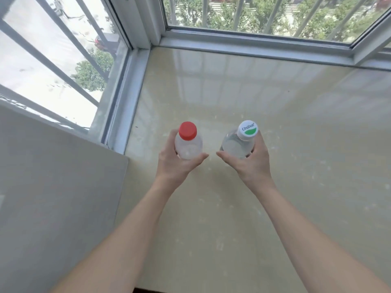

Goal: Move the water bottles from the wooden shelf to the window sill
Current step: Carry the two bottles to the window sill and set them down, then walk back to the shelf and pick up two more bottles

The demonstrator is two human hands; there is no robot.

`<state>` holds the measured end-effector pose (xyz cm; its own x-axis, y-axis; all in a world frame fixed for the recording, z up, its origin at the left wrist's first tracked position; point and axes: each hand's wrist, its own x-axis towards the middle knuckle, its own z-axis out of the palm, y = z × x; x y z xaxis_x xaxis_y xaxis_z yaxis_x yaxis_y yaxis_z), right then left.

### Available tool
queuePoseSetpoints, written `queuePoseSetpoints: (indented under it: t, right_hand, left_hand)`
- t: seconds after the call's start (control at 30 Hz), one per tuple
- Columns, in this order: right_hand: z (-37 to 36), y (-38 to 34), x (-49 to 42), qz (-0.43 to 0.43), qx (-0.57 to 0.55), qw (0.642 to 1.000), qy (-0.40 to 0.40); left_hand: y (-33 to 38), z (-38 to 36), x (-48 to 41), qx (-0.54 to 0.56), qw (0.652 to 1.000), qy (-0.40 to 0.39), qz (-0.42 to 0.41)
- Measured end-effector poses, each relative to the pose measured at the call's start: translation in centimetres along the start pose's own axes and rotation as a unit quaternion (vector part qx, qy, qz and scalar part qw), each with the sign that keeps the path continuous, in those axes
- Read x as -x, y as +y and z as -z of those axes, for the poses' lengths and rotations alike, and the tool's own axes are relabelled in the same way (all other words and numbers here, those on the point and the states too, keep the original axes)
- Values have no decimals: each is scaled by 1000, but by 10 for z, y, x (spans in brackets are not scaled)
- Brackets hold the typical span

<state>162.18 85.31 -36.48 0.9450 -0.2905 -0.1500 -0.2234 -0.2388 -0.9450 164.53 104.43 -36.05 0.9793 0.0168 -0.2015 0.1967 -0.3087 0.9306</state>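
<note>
I look straight down on two clear water bottles held upright over the beige window sill [296, 144]. My left hand [173, 163] wraps the red-capped bottle [188, 144] from the left and below. My right hand [254, 161] wraps the bottle with the white and green cap [239, 142]. The bottles stand side by side, a small gap between them. Their bases are hidden under the bottle bodies and my fingers, so I cannot tell whether they touch the sill. The wooden shelf is out of view.
Grey window frames [135, 92] border the sill at the left and at the back [254, 45], with glass and outside bars beyond. A pale wall panel [53, 197] fills the lower left. The sill's near edge runs along the bottom of the view.
</note>
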Motion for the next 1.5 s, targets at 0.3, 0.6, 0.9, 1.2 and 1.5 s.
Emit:
queuePoseSetpoints:
  t: [0.3, 0.6, 0.9, 1.2, 1.5]
  right_hand:
    - [-5, 18, 6, -31, 24, 999, 16]
    - [-6, 30, 7, -33, 17, 999, 6]
    - [49, 20, 26, -71, 283, 949, -121]
    - [118, -115, 41, 62, 512, 848, -119]
    - [142, -275, 69, 221, 527, 819, -41]
  left_hand:
    - [-24, 0, -3, -60, 998, -9, 35]
    - [-31, -2, -1, -86, 995, -11, 54]
    - [-20, 43, 23, -371, 923, -60, 77]
    - [104, 102, 60, -490, 870, -42, -45]
    - [249, 127, 124, -522, 821, 59, -225]
